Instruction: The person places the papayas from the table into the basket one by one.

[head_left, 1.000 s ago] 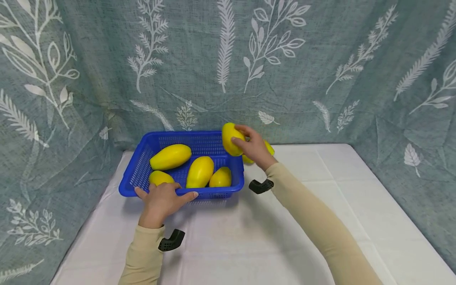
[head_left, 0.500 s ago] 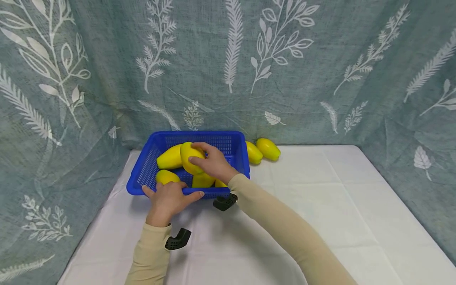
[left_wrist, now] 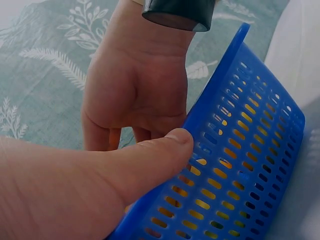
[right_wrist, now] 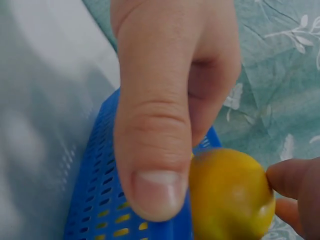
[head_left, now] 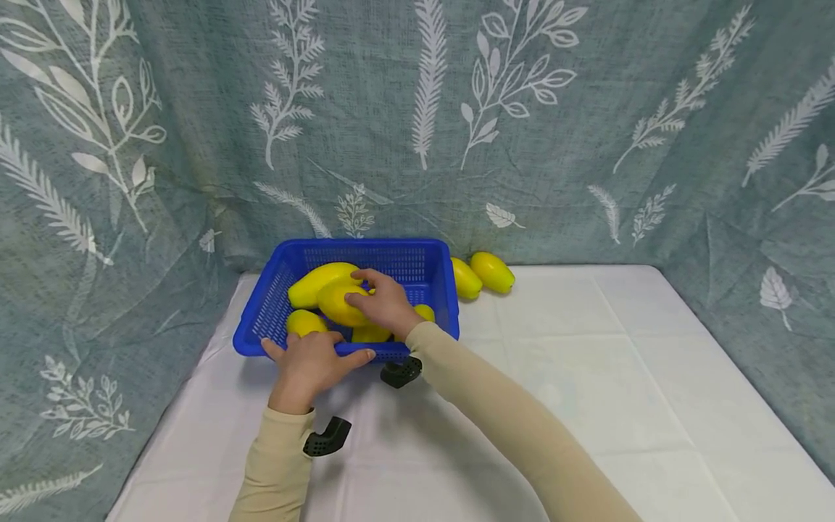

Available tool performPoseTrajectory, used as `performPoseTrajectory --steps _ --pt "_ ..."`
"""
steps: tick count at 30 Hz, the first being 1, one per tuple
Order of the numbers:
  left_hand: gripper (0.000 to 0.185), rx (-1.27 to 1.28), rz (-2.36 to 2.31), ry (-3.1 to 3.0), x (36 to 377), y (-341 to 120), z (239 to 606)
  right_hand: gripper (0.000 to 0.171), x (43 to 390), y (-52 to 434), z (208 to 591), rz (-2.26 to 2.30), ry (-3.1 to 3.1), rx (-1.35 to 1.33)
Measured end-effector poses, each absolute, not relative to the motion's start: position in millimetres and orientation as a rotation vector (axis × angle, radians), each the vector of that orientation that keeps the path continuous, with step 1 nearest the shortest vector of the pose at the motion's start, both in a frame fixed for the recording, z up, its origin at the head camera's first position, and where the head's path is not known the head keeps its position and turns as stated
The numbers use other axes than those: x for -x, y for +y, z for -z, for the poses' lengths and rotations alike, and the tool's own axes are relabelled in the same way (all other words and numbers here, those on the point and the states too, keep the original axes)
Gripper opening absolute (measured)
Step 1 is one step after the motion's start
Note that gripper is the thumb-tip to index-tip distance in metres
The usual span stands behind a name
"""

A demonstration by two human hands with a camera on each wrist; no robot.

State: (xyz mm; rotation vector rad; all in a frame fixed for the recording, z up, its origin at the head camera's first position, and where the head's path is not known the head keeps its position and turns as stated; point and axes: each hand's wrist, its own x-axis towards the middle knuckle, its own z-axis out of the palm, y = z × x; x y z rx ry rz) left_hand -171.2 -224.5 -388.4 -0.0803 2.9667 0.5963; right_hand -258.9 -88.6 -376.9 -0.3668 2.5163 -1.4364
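Note:
A blue perforated plastic basket (head_left: 440, 301) holds several yellow papayas. My left hand (head_left: 306, 370) grips its near rim, with the thumb over the outer wall and the other fingers inside. In the left wrist view, that thumb (left_wrist: 155, 160) crosses the rim. My right hand (head_left: 388, 301) reaches in over the rim and holds a papaya (head_left: 335, 301) by its right end, low among the others. Behind it lies a long papaya (head_left: 313, 284), and another papaya (head_left: 305, 322) sits by the left fingers. The right wrist view shows fingertips at a papaya (right_wrist: 232, 195).
Outside the basket, two papayas (head_left: 492, 272) lie beside its right wall on the white tablecloth (head_left: 587, 348). A green curtain (head_left: 535, 181) with white leaf prints closes off the back and both sides.
The right hand has carried its papaya leftward from above the basket's right side, then down among the others, tilting it flatter. The left hand stays on the rim.

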Motion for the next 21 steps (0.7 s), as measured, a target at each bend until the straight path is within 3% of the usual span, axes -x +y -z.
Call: performPoseTrajectory --steps 10,21 --pt "0.069 0.084 -0.620 2.980 169.2 -223.7 388.7 0.039 251.6 -97.5 381.1 1.377 2.488 0.455" --pt "0.073 0.079 -0.623 2.986 168.7 -223.2 388.1 0.038 252.4 -108.3 384.7 1.239 2.600 0.542"
